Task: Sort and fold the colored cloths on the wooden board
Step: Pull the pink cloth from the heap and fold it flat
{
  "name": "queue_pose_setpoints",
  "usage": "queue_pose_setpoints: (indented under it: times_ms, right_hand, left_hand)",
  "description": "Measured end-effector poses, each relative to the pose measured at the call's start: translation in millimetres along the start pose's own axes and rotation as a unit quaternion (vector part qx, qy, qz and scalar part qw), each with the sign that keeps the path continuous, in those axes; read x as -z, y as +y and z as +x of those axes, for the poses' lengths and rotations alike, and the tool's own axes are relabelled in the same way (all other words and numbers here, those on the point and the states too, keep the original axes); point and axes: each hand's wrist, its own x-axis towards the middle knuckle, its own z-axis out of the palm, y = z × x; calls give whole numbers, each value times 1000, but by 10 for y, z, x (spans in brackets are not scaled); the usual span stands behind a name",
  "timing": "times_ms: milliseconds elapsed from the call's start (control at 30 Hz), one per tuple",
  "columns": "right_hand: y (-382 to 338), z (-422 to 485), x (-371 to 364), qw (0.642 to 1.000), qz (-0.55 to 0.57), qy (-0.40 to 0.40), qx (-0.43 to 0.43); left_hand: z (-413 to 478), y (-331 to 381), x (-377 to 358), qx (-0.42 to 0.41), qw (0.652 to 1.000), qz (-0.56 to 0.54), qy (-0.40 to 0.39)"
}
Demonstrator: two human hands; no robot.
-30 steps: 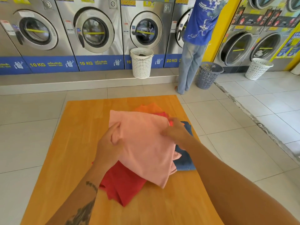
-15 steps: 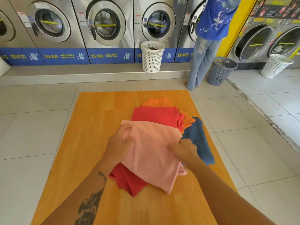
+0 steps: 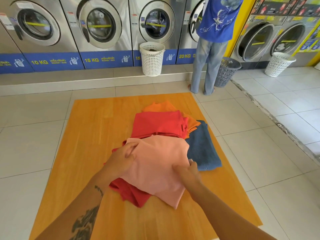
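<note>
Wooden board point(image 3: 97, 129): lies flat on the tiled floor, carrying a pile of cloths near its middle.
Pink cloth point(image 3: 155, 168): topmost and nearest, draped over a red cloth point(image 3: 159, 124).
Orange cloth point(image 3: 161, 106): at the far end, partly under the red one.
Blue cloth point(image 3: 202, 146): on the right, beside the pink one.
Left hand point(image 3: 119, 161): fingers closed, gripping the pink cloth's left edge.
Right hand point(image 3: 187, 172): fingers pinching its right edge.
White basket point(image 3: 152, 58): upright in front of the washing machines.
</note>
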Motion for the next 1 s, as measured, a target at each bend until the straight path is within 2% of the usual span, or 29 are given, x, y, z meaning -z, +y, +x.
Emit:
queue_pose_setpoints:
  times_ms: [167,300,533,633,733,800,1000]
  right_hand:
    - [70,-69,-30,997,43,9,66]
    - [-15,-90,0,989,-8,23,143]
    - [-743,81,250,945,-49,56,318]
    - [-899,270,301,956,-73,32,284]
    - [-743,439,326,979,-84,-34,184]
    - [-608,497,318,984,-95,-51,145]
    - [-490,545,298,982,-50,-34,178]
  left_hand:
    - [-52,8,-32,-10,1000,-20,6]
    - [-57,68,-11,-23,998,-51,19]
    - [-98,425,59,-95,969,-134,183]
    - [-20,443,13,-82,972,-128,181]
    - [-36,332,-124,-22,991,-95,93]
    - [-67,234,-195,-1,992,-106,63]
    - [-1,118,-181,34,983,-166,68]
